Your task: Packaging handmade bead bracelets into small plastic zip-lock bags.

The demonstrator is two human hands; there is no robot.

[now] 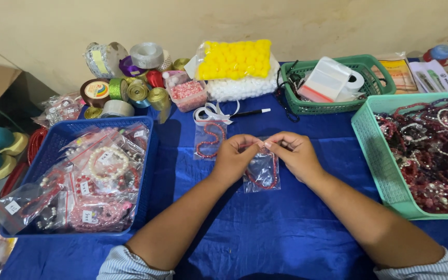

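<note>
**Clear bag pinched at mid-table**

Blue cloth covers the table (286, 233). At its left edge a blue basket (53, 148) holds bagged bracelets. At centre the left hand (233, 158) and right hand (297, 154) meet, fingertips closed on the top edge of a small bag (263, 173) holding a red bracelet. A second bag (208, 140) lies just left. A teal basket (374, 155) of beads sits at the right edge.

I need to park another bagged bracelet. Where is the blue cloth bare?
Bare cloth lies between the forearms, below the small bag both hands pinch. A narrower strip runs between the blue basket and left hand. The back edge is crowded with ribbon spools.
</note>
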